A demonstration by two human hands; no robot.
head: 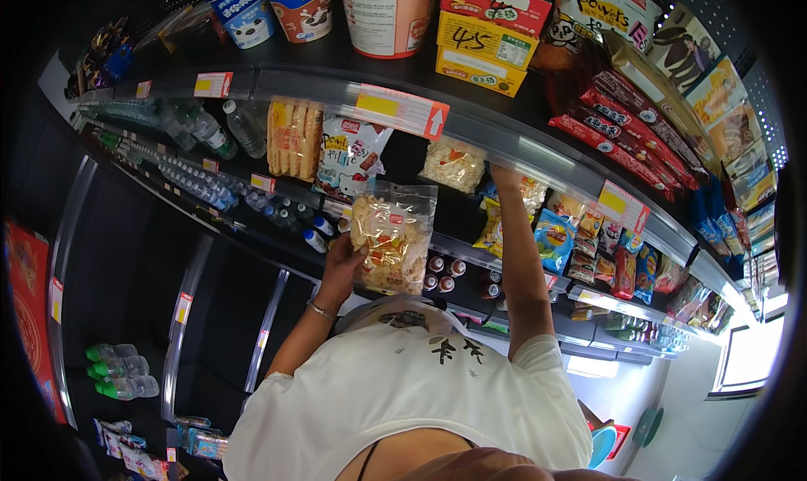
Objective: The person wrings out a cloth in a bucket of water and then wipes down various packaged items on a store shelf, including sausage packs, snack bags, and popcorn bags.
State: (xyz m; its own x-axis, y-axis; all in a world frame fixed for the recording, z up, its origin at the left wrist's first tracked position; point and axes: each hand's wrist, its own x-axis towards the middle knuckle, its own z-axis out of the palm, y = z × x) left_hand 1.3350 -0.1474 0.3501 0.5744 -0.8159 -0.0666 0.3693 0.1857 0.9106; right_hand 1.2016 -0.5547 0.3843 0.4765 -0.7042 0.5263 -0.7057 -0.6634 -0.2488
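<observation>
My left hand (345, 261) grips the lower left edge of a clear plastic bag of pale puffed snack pieces (394, 247), held upright in front of my chest. My right hand (505, 176) reaches in under the upper shelf's front edge. Its fingers are hidden there, so what it touches cannot be told. Left of it, on the same shelf, lies a similar clear snack bag (452, 167). Close by my right forearm are a yellow snack bag (488, 230) and another clear bag of pale pieces (533, 194), partly behind the arm.
The upper shelf edge (504, 145) juts out above my right hand. It carries tubs (388, 20), stacked yellow boxes (485, 55) and red packets (621, 128). Beside my right arm are blue chip bags (555, 240). Bottles with white caps (444, 274) stand lower down.
</observation>
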